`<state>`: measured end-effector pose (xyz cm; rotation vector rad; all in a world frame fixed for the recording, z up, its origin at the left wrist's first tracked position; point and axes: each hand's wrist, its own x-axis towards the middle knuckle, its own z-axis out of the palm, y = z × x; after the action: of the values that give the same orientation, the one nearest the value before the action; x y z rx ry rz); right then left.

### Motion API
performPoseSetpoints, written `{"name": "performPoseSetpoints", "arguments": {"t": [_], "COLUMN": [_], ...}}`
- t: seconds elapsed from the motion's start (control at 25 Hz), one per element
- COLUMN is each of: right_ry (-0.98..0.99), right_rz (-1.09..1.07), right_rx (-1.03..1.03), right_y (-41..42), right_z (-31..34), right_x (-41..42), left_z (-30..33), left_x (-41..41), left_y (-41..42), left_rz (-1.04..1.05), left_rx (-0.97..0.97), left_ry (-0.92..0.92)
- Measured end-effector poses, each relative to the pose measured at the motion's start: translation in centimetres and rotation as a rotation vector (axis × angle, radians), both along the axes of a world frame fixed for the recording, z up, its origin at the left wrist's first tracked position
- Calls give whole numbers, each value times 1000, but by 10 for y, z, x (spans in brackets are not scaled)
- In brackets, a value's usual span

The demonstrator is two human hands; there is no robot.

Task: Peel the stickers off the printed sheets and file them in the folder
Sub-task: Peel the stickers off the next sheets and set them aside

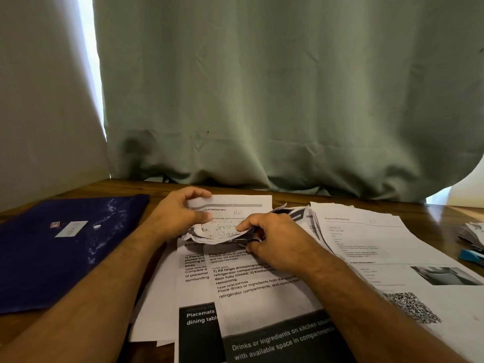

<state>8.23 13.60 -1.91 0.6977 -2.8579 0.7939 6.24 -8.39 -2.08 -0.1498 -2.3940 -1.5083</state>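
On the wooden table [157, 186], we see a dark blue folder [65, 247] lying closed, left of the central pile of printed sheets [262, 292]. At the far end of that pile, our left hand [178, 213] curls its fingers and thumb around the top left corner of a handwritten sheet [235, 213]. Just right of it, our right hand [275, 239] pinches a crumpled, curling piece of paper [222, 235] at that sheet's lower edge. Right of the pile lies a second stack [379, 239], and beyond it a blue stapler [470, 255] at the table's edge.
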Motion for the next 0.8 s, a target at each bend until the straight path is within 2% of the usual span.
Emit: {"name": "performPoseSetpoints", "arguments": {"t": [0.2,0.32,0.44,0.56,0.68,0.8], "right_ry": [24,81,146,132,125,114], "right_rz": [18,-22,-71,-93,-91,-98], "right_rx": [-18,-94,-156,-179,-161,-130], "right_y": [0,-3,-10,-16,-17,-17], "right_z": [-1,3,6,5,1,-1], "right_x": [-1,0,-2,-5,-5,-5], "left_z": [-2,2,5,3,4,5], "left_x": [-4,0,1,1,0,-3], "left_y": [-10,-10,-12,-13,-13,-18], "left_rz": [185,137,50,90,200,340], "left_rx": [195,245,214,211,340,515], "left_ry": [18,-6,-117,-177,-126,24]}}
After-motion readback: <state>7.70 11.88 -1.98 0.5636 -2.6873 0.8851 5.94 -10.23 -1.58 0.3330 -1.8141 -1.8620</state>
